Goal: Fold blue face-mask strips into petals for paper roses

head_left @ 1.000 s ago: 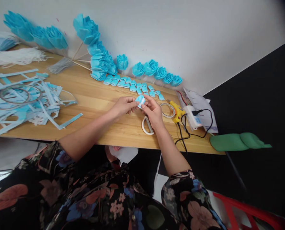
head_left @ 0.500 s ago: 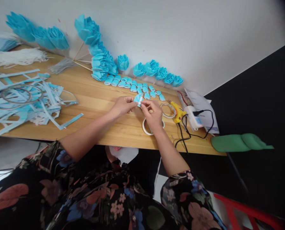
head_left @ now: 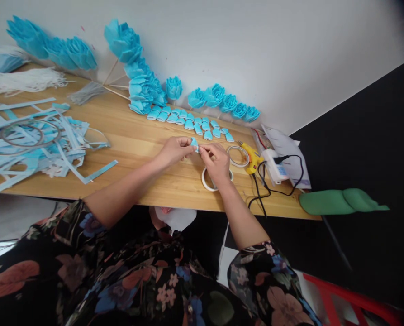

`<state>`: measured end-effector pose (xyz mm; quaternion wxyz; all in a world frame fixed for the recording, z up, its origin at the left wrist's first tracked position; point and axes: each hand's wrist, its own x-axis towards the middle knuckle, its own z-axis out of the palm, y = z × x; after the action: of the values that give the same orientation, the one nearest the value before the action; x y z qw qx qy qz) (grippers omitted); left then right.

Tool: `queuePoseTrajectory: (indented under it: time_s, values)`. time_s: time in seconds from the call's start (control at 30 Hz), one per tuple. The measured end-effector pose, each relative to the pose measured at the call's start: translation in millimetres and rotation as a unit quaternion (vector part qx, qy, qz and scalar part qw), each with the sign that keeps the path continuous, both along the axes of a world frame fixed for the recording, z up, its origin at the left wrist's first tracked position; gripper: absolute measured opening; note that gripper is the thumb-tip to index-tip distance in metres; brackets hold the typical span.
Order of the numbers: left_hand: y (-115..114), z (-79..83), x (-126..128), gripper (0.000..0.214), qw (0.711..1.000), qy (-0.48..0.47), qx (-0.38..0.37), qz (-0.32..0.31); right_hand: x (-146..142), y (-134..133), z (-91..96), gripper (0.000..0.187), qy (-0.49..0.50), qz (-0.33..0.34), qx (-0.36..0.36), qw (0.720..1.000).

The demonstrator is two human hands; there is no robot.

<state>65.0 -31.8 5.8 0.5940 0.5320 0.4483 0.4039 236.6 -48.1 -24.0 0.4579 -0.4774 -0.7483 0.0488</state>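
We hold a small blue paper piece (head_left: pixel 194 143) between both hands above the wooden table (head_left: pixel 137 140), just in front of the row of folded blue petals (head_left: pixel 191 123). Our left hand (head_left: pixel 174 151) pinches the piece from the left, thumb and forefinger closed on its edge, the remaining fingers curled beneath. Our right hand (head_left: pixel 217 164) meets it from the right, fingertips closed on the same piece; how much of the piece the fingers cover we cannot tell, since only a small corner shows. Directly beneath the right hand lies a white tape roll (head_left: pixel 208 182), flat on the table, partly hidden by the palm. A second tape ring (head_left: pixel 238 155) lies just to the right, touching the yellow glue gun (head_left: pixel 252 157), whose black cord (head_left: pixel 261 190) runs off the table's front edge. A white power adapter (head_left: pixel 273 168) sits beside the gun on loose papers (head_left: pixel 285 147). Finished blue paper flowers (head_left: pixel 218 102) line the wall behind the petals. A heap of blue and white paper strips (head_left: pixel 35 145) occupies the left end of the table, well apart from both hands.
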Motion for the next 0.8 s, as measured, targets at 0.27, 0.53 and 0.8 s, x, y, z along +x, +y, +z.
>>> queuePoseTrajectory:
  time_s: [0.27, 0.53, 0.8]
  values:
    - [-0.3, 1.7, 1.1, 0.021, 1.000, -0.001, -0.003, -0.007, -0.1, 0.0, -1.0, 0.017, 0.042, -0.011, -0.038, 0.998]
    - [-1.6, 7.3, 2.2, 0.025, 1.000, 0.011, -0.024, -0.001, -0.7, 0.4, -0.8, 0.018, 0.044, -0.019, -0.047, 0.998]
    - [0.3, 4.2, 2.5, 0.024, 0.999, 0.030, -0.014, 0.000, 0.0, 0.4, 0.4, 0.017, 0.001, -0.009, -0.002, 1.000]
